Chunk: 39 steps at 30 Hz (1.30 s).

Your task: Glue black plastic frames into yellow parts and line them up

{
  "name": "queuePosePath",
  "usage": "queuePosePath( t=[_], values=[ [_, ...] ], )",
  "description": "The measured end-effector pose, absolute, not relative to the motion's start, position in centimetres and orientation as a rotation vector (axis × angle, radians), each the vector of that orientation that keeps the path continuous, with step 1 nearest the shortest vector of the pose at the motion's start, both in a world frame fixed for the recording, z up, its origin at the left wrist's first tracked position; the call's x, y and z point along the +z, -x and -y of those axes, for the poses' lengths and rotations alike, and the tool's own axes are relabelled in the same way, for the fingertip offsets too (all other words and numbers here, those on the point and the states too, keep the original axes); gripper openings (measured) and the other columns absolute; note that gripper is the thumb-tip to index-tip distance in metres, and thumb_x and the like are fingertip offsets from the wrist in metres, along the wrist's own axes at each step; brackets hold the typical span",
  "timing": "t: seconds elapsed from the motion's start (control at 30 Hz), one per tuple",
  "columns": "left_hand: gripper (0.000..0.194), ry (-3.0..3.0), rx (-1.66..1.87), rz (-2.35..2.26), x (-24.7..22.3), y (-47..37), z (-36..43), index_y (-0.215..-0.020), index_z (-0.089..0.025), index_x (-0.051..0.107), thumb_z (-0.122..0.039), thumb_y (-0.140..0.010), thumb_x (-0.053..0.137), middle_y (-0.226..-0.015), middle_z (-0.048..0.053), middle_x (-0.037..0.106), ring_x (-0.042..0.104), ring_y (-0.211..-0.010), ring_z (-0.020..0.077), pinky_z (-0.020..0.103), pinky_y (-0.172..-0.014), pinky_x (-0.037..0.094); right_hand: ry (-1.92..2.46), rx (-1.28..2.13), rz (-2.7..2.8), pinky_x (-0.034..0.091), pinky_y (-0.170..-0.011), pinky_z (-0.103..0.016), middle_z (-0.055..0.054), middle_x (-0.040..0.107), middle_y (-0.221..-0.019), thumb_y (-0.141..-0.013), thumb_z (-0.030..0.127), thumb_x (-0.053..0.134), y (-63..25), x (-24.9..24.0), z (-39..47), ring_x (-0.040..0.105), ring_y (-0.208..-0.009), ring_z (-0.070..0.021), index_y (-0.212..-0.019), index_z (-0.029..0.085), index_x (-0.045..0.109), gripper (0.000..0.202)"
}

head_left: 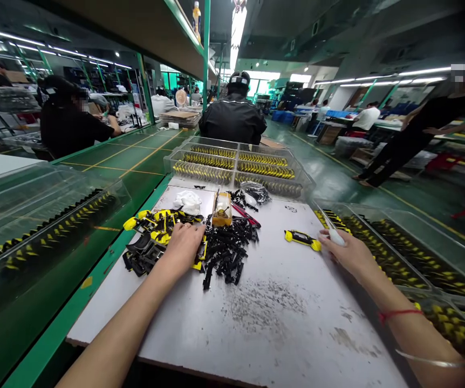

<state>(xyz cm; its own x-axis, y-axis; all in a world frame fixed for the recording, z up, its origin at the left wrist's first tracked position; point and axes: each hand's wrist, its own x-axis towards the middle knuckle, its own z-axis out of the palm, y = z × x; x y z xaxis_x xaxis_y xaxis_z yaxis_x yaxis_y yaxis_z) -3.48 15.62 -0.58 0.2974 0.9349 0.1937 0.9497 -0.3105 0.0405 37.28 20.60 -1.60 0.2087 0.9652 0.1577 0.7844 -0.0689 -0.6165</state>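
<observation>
My left hand (184, 245) reaches into a heap of yellow and black parts (147, 242) on the white board; its fingertips are bent down over the heap, and what they grip, if anything, is hidden. Beside it lies a pile of small black parts (228, 248). At the board's right edge my right hand (348, 253) is closed around a white-handled tool (336, 237) with a thin shaft pointing up and left. Just left of that hand, a single yellow and black part (303, 238) lies flat on the board.
Behind the piles stand a small yellow container (221, 210), a white cloth (187, 201), red tweezers-like sticks (246, 215) and a plastic bag (255, 191). Trays of parts stand ahead (238, 156), left (50, 237) and right (402, 248). A person in black (232, 116) sits ahead.
</observation>
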Motion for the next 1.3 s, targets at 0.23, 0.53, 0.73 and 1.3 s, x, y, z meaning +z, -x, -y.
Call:
queuePosePath(
  t=[0.23, 0.53, 0.73, 1.3],
  values=[
    [0.035, 2.500, -0.411, 1.789, 1.4, 5.3, -14.3, -0.113, -0.020, 0.057, -0.009, -0.081, 0.051, -0.098, 0.008, 0.066, 0.058, -0.096, 0.0272, 0.039, -0.081, 0.037, 1.485, 0.834, 1.993, 0.045, -0.055, -0.027, -0.001, 0.063, -0.070, -0.081, 0.045, 0.057, -27.0, 0.7, -14.6, 0.055, -0.057, -0.0142, -0.081, 0.019, 0.059, 0.026],
    [0.026, 2.391, -1.070, 2.030, 4.6, 7.3, -8.0, -0.110, -0.025, 0.057, -0.027, -0.084, 0.054, -0.088, 0.001, 0.059, 0.055, -0.075, 0.0171, 0.029, -0.070, 0.043, 1.048, 0.623, 2.355, 0.047, -0.077, -0.032, -0.006, 0.056, -0.101, -0.082, 0.018, 0.059, -20.5, -1.7, -14.8, 0.057, -0.087, -0.0170, -0.101, 0.024, 0.064, 0.020],
    [0.031, 2.212, -1.876, 2.545, 1.4, 7.2, -5.0, -0.103, -0.021, 0.047, -0.033, -0.079, 0.061, -0.084, 0.000, 0.060, 0.057, -0.069, 0.0141, 0.025, -0.060, 0.048, 1.129, 0.816, 2.254, 0.045, -0.072, -0.029, -0.003, 0.061, -0.090, -0.084, 0.028, 0.057, -21.4, -0.5, -14.8, 0.057, -0.080, -0.0155, -0.088, 0.020, 0.062, 0.010],
    [0.025, 2.698, -2.074, 2.362, -2.0, -1.9, -1.6, -0.105, -0.024, 0.066, -0.037, -0.088, 0.053, -0.104, 0.007, 0.058, 0.058, -0.097, 0.0198, 0.035, -0.085, 0.052, 0.974, 1.726, 1.150, 0.042, -0.056, -0.023, -0.001, 0.060, -0.081, -0.076, 0.035, 0.071, -21.9, 0.9, -6.5, 0.055, -0.067, -0.0123, -0.104, 0.024, 0.059, 0.033]
  ],
)
